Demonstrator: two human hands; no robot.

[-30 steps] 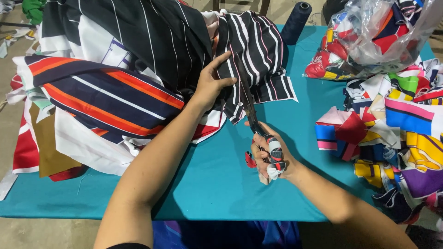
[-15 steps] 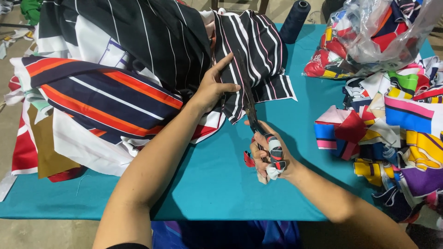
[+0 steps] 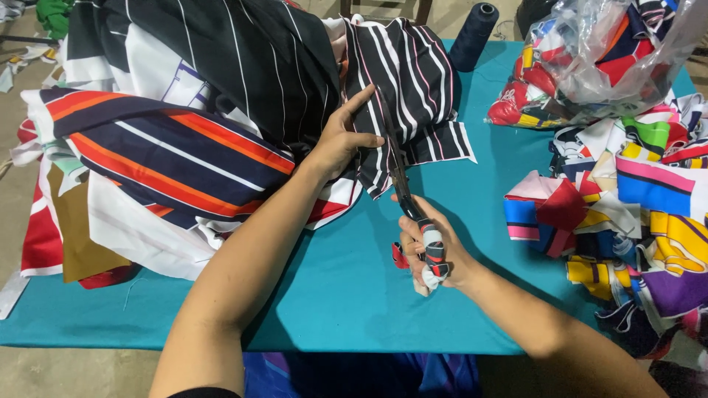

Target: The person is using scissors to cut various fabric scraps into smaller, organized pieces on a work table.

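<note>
My right hand (image 3: 431,247) grips a pair of scissors (image 3: 398,177) whose handles are wrapped in cloth strips. The blades point away from me and lie along the black striped fabric (image 3: 413,81). My left hand (image 3: 341,140) presses flat on that fabric just left of the blades, thumb and forefinger spread. The fabric belongs to a big heap of garments (image 3: 169,147) with navy, orange and white stripes on the left of the teal table (image 3: 346,295).
A dark thread cone (image 3: 473,33) stands at the back of the table. A clear plastic bag of colourful scraps (image 3: 590,59) sits at the back right. Loose bright fabric offcuts (image 3: 634,206) pile up along the right edge.
The scissors have advanced slightly farther into the striped fabric. My left hand has shifted a little with the cloth.
</note>
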